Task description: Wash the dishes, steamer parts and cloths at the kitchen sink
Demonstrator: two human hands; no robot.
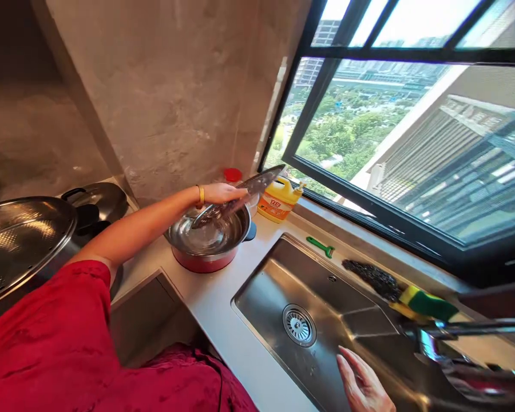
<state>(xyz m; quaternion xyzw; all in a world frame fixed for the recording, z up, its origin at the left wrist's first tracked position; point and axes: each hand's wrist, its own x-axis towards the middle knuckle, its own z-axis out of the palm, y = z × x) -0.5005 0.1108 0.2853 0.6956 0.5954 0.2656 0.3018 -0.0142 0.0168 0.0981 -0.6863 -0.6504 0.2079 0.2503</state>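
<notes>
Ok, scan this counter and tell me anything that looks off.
One thing stands out: the left hand appears to lie on the blade of the kitchen knife rather than its handle, above the water in the steel pot. Bare fingers that close to the blade look risky.

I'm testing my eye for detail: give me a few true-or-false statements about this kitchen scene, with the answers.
1. The left hand holds a kitchen knife over a steel pot. True.
2. The right hand grips the yellow detergent bottle. False: it is open at the steel sink, apart from the bottle.
3. A green peeler lies on the counter behind the sink. True.
4. A sponge covers the sink drain. False: the sponge lies behind the sink; the drain is uncovered.
</notes>
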